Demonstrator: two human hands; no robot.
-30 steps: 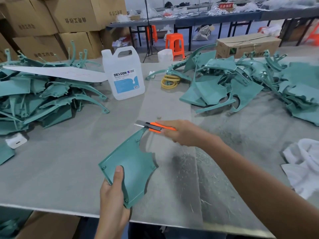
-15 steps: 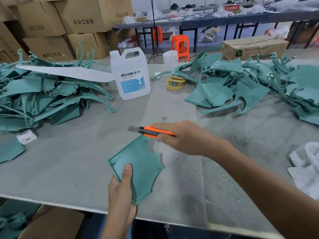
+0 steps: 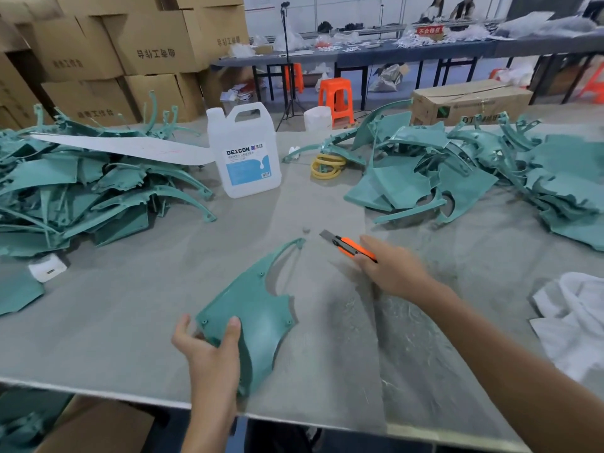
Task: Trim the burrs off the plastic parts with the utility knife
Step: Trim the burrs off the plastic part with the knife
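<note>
Head view only. Plastic part (image 3: 261, 305) is held over the table (image 3: 130, 305), just in front of the near edge. Left hand (image 3: 209, 351) pinches its wide near corner: thumb on the top face, one finger out past the left edge, the rest hidden beneath. Right hand (image 3: 392, 271) is wrapped round the utility knife (image 3: 351, 247). The blade is extended and points up-left, near the part's thin tip but not touching it.

Handling, my read: thin moulded shell, so light, and one hand carries it easily. The broad panel looks stiff. The long curved arm at the far end looks slender and will likely flex or snap under blade pressure. The surface is smooth and slightly glossy, so it could slip in a loose pinch. Best hold is on the wide end near the screw bosses, as now, with fingers kept off the edge being cut. Support the arm when trimming it.

Counts:
- 1 part in hand.
- 1 knife.
- 2 heaps of the same teal parts, left pile (image 3: 81, 191) and right pile (image 3: 457, 171), too tangled to count.
- 1 loose teal piece (image 3: 16, 292) at the left edge.
- 1 white jug (image 3: 245, 152).
- 1 stack of yellow rings (image 3: 327, 166).
- 1 white cloth (image 3: 575, 318).
- 1 small white block (image 3: 47, 268).
- 1 long white sheet (image 3: 130, 147) lying on the left pile.
</note>
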